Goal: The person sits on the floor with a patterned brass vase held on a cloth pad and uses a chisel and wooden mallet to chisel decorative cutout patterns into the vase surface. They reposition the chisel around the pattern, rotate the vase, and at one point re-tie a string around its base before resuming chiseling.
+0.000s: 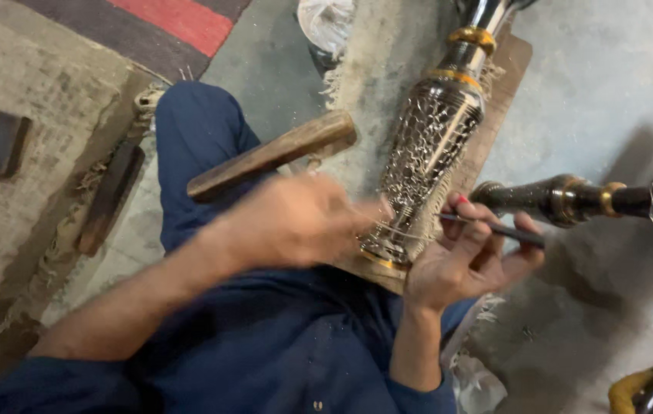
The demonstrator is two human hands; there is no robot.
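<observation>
Engraving work on metal vase, head view.
Left hand (pixel 288 222), blurred, apparently clenched on wooden mallet (pixel 273 153); right hand (pixel 460 257) pinches thin chisel (pixel 495 228) against vase (pixel 426 153), whose long axis runs lap to upper right.

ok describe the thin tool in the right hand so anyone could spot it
Start at the tall engraved metal vase lying on the wooden board. At its base the right hand pinches a slim dark chisel. Unlike the thick wooden mallet nearby, it is pencil-thin.
</observation>
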